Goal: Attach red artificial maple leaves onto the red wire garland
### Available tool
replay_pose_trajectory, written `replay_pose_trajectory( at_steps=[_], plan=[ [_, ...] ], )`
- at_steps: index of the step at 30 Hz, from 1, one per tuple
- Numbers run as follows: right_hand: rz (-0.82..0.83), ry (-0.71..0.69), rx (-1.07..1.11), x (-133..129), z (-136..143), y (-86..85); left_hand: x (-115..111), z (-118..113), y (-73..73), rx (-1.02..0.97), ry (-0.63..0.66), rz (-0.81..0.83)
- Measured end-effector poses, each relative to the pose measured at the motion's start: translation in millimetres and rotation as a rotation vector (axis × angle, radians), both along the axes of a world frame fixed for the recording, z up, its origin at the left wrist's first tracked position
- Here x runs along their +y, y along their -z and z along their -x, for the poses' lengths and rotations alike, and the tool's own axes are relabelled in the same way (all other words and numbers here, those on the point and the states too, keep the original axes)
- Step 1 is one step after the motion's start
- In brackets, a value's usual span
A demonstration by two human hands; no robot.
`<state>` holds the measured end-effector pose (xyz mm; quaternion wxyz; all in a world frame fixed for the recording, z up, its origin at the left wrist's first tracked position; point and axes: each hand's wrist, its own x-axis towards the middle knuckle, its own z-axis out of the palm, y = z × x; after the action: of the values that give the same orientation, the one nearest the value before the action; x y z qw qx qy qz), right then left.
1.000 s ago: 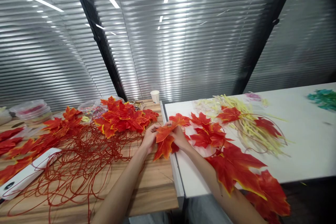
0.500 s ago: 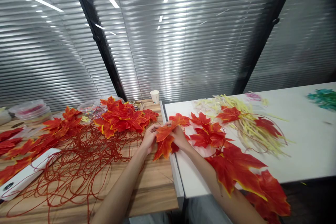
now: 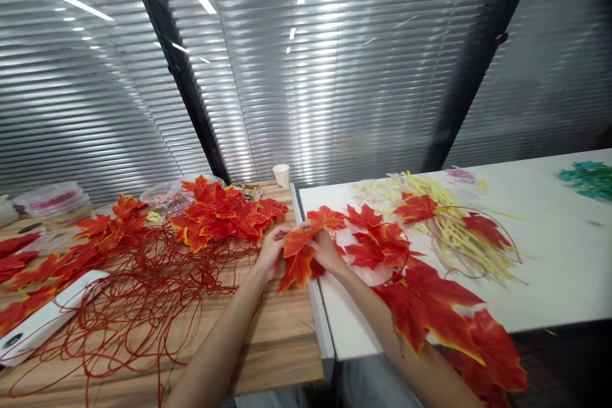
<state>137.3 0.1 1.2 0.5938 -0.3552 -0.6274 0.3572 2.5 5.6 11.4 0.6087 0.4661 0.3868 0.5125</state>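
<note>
Near the seam between the two tables, my left hand (image 3: 271, 251) pinches the left edge of an orange-red maple leaf (image 3: 297, 262). My right hand (image 3: 326, 251) is closed on the same leaf from the right, its fingertips partly hidden behind it. A string of red leaves (image 3: 377, 243) runs rightward from my hands, and large leaves (image 3: 428, 299) lie over my right forearm. Left of my hands, a loose tangle of thin red cord (image 3: 157, 287) spreads over the wooden table, with a pile of red leaves (image 3: 224, 211) behind it.
A paper cup (image 3: 282, 175) stands at the back of the wooden table (image 3: 282, 357). Clear plastic tubs (image 3: 56, 203) and a white device (image 3: 50, 319) are at the left. Yellow strips (image 3: 459, 236) and green pieces (image 3: 589, 180) lie on the white table (image 3: 559, 255).
</note>
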Motion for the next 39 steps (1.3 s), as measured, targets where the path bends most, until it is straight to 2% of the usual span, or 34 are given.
replay_pose_trajectory(
  at_steps=[9,22,39],
  plan=[
    [0.002,-0.021,0.011,-1.4,0.9,-3.4,4.0,1.2,7.1,-0.021,0.033,-0.005],
    [-0.007,-0.04,0.023,2.1,1.1,1.0,0.0,-0.4,0.3,-0.016,0.013,0.004],
    [0.009,-0.05,0.019,1.6,1.7,2.0,-1.5,-0.9,-1.2,-0.016,0.046,-0.037]
  ],
)
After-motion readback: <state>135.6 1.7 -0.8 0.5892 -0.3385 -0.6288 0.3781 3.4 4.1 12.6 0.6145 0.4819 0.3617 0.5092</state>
